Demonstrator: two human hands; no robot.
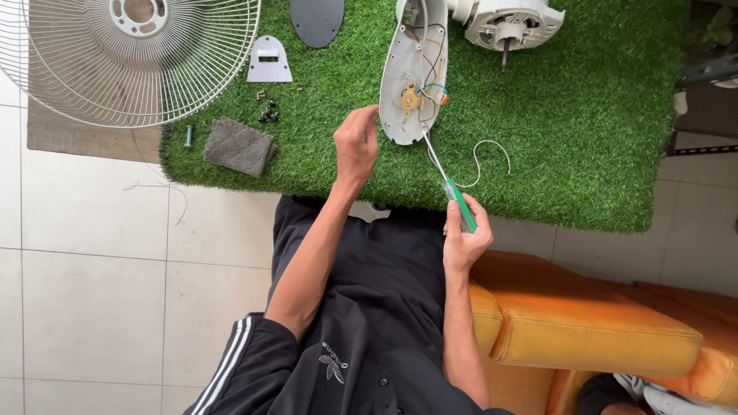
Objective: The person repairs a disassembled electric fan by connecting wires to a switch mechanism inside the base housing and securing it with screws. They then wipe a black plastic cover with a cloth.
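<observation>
Right hand (463,230) is wrapped closed around the green handle of a screwdriver (450,188), its long thin shaft angled up and left so the tip sits inside the open grey fan housing (409,77). Left hand (357,142) hovers just beside the housing's near-left edge, fingers curled in; whether it pinches a small screw or only steadies the shell is hard to tell from here. The housing lies on its back on the green turf mat (584,138), just beyond both hands, coloured wires and a brass-toned part exposed inside. It looks like light, thin moulded plastic, stiff but likely to skid on the turf, so the rim is the safe place to hold, well clear of those fragile wires. A loose white wire (488,157) curls on the mat to the right of the shaft. Further out: the motor (507,23) at the far edge, the wire fan guard (131,54) far left, a grey cloth (240,146), small dark screws (267,114) and a grey plate (270,61) between them.
</observation>
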